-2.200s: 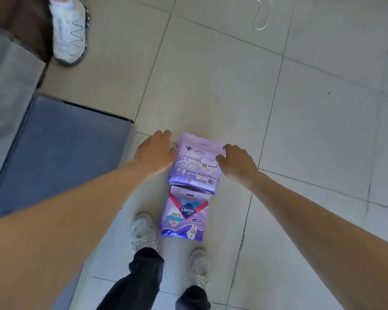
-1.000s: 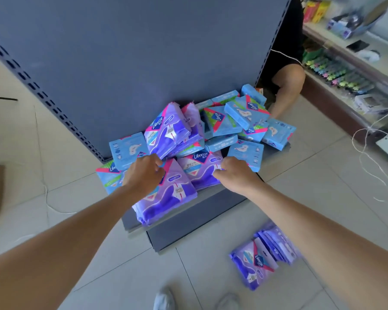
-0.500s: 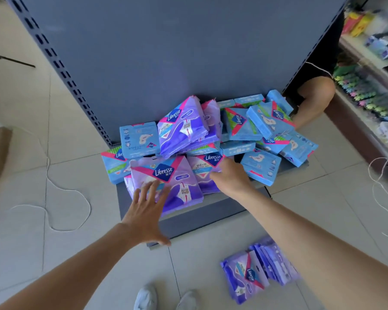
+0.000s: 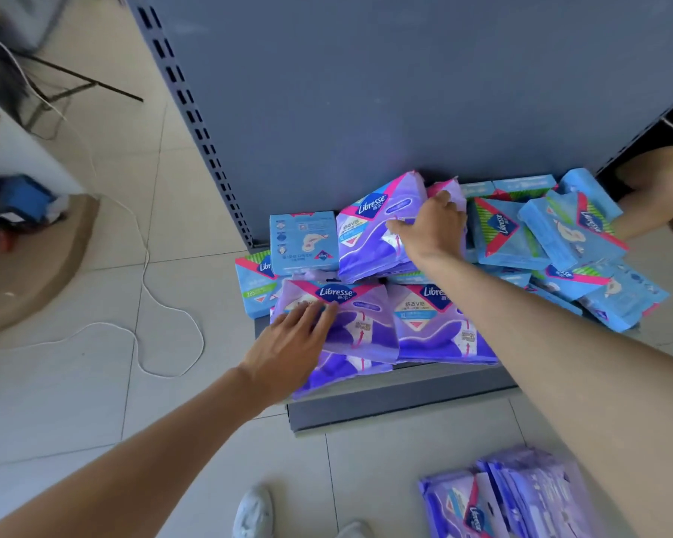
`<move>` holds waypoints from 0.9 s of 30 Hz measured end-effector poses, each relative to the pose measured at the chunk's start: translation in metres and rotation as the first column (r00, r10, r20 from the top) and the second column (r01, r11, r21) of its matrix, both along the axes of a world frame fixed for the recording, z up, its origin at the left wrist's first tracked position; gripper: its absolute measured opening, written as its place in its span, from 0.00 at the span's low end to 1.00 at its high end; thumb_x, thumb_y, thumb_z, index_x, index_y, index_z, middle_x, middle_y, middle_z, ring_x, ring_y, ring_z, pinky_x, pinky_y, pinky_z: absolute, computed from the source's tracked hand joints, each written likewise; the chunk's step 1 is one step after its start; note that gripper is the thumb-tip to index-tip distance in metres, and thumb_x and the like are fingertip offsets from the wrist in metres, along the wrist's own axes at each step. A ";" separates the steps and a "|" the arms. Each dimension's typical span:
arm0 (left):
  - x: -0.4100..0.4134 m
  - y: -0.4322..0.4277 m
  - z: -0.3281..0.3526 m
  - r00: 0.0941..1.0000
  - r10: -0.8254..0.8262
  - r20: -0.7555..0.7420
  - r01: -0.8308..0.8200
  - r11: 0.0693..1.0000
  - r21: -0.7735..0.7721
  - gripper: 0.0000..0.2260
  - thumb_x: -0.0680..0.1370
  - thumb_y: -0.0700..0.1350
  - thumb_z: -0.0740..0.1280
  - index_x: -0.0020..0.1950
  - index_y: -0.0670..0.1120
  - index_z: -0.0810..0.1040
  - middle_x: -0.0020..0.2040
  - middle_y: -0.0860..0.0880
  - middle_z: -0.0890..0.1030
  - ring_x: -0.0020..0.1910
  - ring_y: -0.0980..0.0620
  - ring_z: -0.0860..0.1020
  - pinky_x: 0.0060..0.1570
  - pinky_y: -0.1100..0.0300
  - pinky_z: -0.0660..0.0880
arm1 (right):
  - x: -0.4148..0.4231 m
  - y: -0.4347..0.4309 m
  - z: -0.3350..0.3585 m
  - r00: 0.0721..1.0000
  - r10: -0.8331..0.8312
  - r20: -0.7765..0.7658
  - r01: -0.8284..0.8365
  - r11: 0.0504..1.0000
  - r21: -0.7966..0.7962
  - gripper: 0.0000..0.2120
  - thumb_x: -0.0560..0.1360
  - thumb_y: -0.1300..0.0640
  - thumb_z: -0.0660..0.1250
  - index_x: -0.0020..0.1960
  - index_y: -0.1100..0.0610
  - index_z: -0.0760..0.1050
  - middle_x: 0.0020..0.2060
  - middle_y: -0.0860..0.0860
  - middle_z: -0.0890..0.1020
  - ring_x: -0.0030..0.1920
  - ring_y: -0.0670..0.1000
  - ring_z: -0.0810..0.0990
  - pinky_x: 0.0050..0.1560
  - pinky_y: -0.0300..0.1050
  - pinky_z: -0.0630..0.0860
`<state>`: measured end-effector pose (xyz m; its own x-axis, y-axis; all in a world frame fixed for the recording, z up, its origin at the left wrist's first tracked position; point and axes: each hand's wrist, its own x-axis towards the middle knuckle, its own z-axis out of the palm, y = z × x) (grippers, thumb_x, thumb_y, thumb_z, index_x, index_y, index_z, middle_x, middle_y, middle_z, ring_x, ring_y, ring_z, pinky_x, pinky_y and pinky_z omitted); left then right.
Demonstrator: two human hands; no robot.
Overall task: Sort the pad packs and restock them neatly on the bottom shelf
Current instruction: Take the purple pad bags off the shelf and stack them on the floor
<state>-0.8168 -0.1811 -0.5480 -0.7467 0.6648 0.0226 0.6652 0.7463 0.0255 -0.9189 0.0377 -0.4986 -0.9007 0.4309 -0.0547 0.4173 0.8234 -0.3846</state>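
Purple "Libresse" packs crowd the front of the bottom shelf (image 4: 397,401). My left hand (image 4: 288,347) lies flat, fingers straight, on the front purple pack (image 4: 362,324), gripping nothing. Just beside it lies a second purple pack (image 4: 436,328) with the same logo, partly hidden by my right forearm. My right hand (image 4: 432,227) grips the tilted purple pack (image 4: 370,234) that leans toward the grey back panel (image 4: 366,91). Blue Libresse packs (image 4: 502,234) lie jumbled to the right, and a blue pack (image 4: 255,293) at the left edge reads "285". Another person's arm (image 4: 661,180) touches the far blue packs. More purple packs (image 4: 513,495) lie on the floor, right of my white shoe (image 4: 253,514). A white cable (image 4: 144,266) loops over the tiles to the left.
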 end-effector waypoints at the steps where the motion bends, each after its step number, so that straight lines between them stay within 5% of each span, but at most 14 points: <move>1: -0.003 -0.003 0.001 1.000 0.021 0.000 -0.021 1.000 0.012 0.41 0.54 0.39 0.77 0.65 0.38 0.68 0.55 0.41 0.82 0.49 0.41 0.82 0.42 0.55 0.80 | -0.002 -0.001 0.000 0.999 0.030 0.039 -0.032 0.998 0.050 0.35 0.71 0.49 0.73 0.67 0.69 0.64 0.64 0.63 0.72 0.65 0.62 0.70 0.66 0.51 0.62; 4: -0.008 -0.013 0.002 0.999 0.037 -0.016 -0.037 0.999 0.020 0.41 0.55 0.40 0.76 0.67 0.38 0.69 0.56 0.40 0.81 0.49 0.41 0.83 0.39 0.55 0.80 | -0.002 -0.001 0.002 0.990 0.042 0.134 -0.055 0.994 0.094 0.37 0.67 0.53 0.77 0.67 0.67 0.64 0.65 0.62 0.71 0.66 0.62 0.69 0.67 0.51 0.61; 8: -0.007 -0.023 -0.008 1.000 -0.009 0.016 0.009 1.000 -0.014 0.38 0.55 0.47 0.77 0.63 0.42 0.70 0.56 0.42 0.80 0.47 0.43 0.82 0.38 0.57 0.80 | -0.004 -0.008 0.008 0.971 -0.061 0.229 0.094 0.987 -0.133 0.32 0.67 0.54 0.77 0.65 0.64 0.69 0.67 0.61 0.72 0.69 0.61 0.69 0.66 0.50 0.67; 13: 0.003 -0.024 -0.019 0.934 0.124 0.334 -0.165 0.981 0.098 0.38 0.65 0.66 0.64 0.72 0.52 0.64 0.69 0.47 0.65 0.67 0.45 0.65 0.65 0.50 0.70 | 0.010 -0.014 0.013 0.962 -0.260 0.089 0.267 0.809 -0.523 0.23 0.74 0.59 0.69 0.67 0.64 0.68 0.64 0.59 0.75 0.62 0.60 0.75 0.58 0.49 0.73; 16: 0.005 -0.017 -0.013 0.823 0.266 0.502 -0.453 0.841 0.296 0.36 0.66 0.64 0.52 0.70 0.46 0.67 0.66 0.45 0.64 0.65 0.46 0.62 0.65 0.54 0.63 | 0.041 -0.012 0.007 0.904 -0.421 0.068 0.349 0.638 -0.686 0.25 0.72 0.60 0.72 0.66 0.64 0.69 0.59 0.58 0.77 0.52 0.56 0.76 0.49 0.47 0.71; 21: -0.005 -0.005 -0.001 0.511 0.390 0.766 -0.845 0.394 0.362 0.23 0.77 0.53 0.55 0.65 0.40 0.69 0.62 0.40 0.69 0.65 0.43 0.67 0.61 0.57 0.61 | 0.113 -0.018 -0.027 0.878 -0.431 0.207 0.390 0.395 -0.832 0.26 0.64 0.63 0.75 0.61 0.65 0.74 0.56 0.59 0.80 0.50 0.54 0.78 0.51 0.49 0.75; 23: -0.013 -0.004 -0.003 0.414 0.390 0.823 -0.894 0.346 0.285 0.19 0.82 0.51 0.54 0.66 0.41 0.70 0.63 0.41 0.71 0.64 0.43 0.68 0.61 0.55 0.62 | 0.131 -0.021 -0.039 0.892 -0.382 0.240 0.385 0.366 -0.847 0.21 0.65 0.66 0.73 0.56 0.61 0.75 0.55 0.58 0.81 0.53 0.57 0.80 0.52 0.49 0.76; 25: -0.017 -0.004 -0.007 0.336 0.353 0.873 -0.925 0.295 0.237 0.26 0.77 0.60 0.58 0.66 0.42 0.71 0.63 0.42 0.73 0.63 0.42 0.72 0.63 0.51 0.66 | 0.141 -0.026 -0.047 0.903 -0.338 0.264 0.385 0.367 -0.847 0.13 0.68 0.68 0.69 0.50 0.57 0.74 0.52 0.58 0.81 0.51 0.58 0.80 0.48 0.47 0.76; 27: -0.017 -0.002 -0.007 0.298 0.351 0.888 -0.935 0.293 0.198 0.36 0.67 0.67 0.62 0.65 0.43 0.71 0.61 0.42 0.74 0.60 0.42 0.75 0.64 0.46 0.70 | 0.144 -0.038 -0.052 0.916 -0.289 0.280 0.386 0.438 -0.812 0.15 0.68 0.57 0.69 0.54 0.56 0.74 0.54 0.56 0.79 0.52 0.57 0.78 0.46 0.46 0.74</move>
